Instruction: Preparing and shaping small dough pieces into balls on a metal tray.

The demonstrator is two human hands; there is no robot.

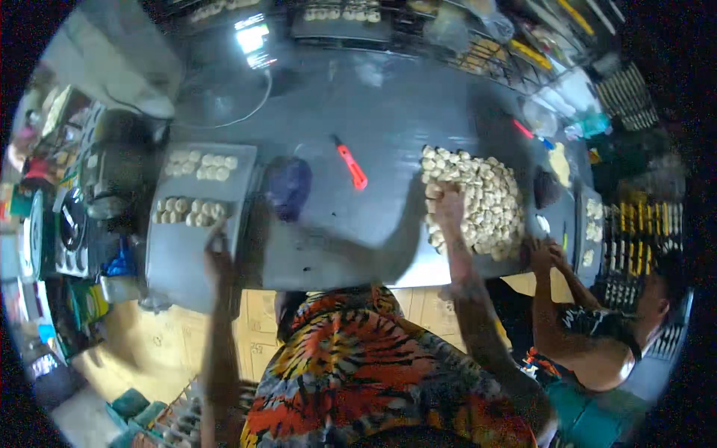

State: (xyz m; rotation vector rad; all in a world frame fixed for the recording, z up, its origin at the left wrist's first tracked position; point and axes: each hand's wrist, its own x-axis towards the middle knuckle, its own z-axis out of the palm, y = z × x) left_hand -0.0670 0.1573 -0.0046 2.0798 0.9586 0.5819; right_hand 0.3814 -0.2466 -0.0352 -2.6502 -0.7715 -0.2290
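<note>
My left hand [218, 252] is over the right edge of a grey tray [179, 257], slightly blurred. Its fingertips are pinched together at the end of the nearer row of pale dough pieces [193, 212], closed on one of them. A farther group of dough pieces [202, 166] lies on the same tray. On the right, my right hand [449, 207] reaches into the left side of a broad heap of small dough pieces [485, 201]. Its fingers are curled closed among them, and what they grip is partly hidden.
A red-handled knife [351, 166] and a dark purple round object [289, 187] lie on the grey table [388, 97]. A lit phone-like device [254, 39] with a cable stands at the back. A co-worker's hands [547, 255] are right of the heap, near another tray [590, 231].
</note>
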